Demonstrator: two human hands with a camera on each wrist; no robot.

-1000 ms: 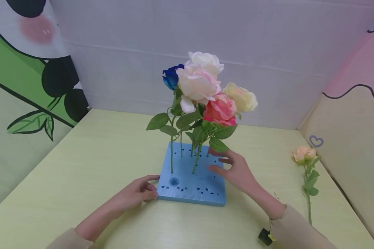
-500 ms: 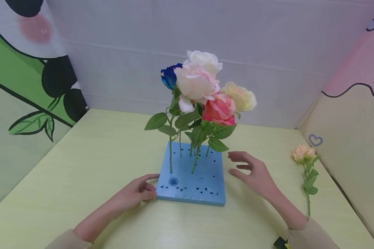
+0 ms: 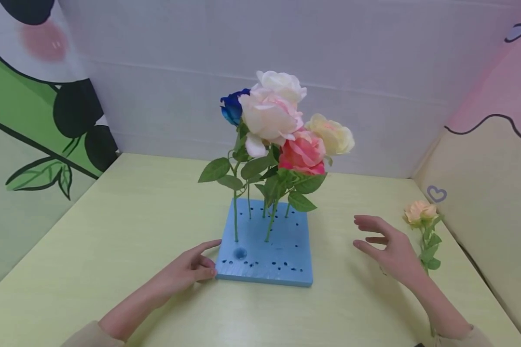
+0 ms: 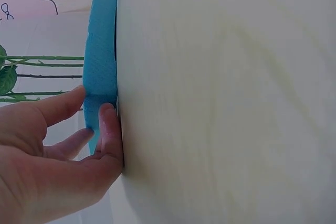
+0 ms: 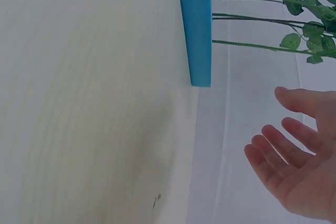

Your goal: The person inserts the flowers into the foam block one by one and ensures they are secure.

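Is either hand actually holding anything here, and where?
The left hand steadies the blue foam block at its near left corner, fingers touching its edge. The right hand holds nothing.

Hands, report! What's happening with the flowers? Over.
Left hand touches blue foam block. Right hand open, holding nothing, beside peach rose lying on table. Nothing between them.

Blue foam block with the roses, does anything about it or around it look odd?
One peach rose lies flat on the pale green table, apart from the five upright ones. The blue foam block has a round dent near its front left corner.
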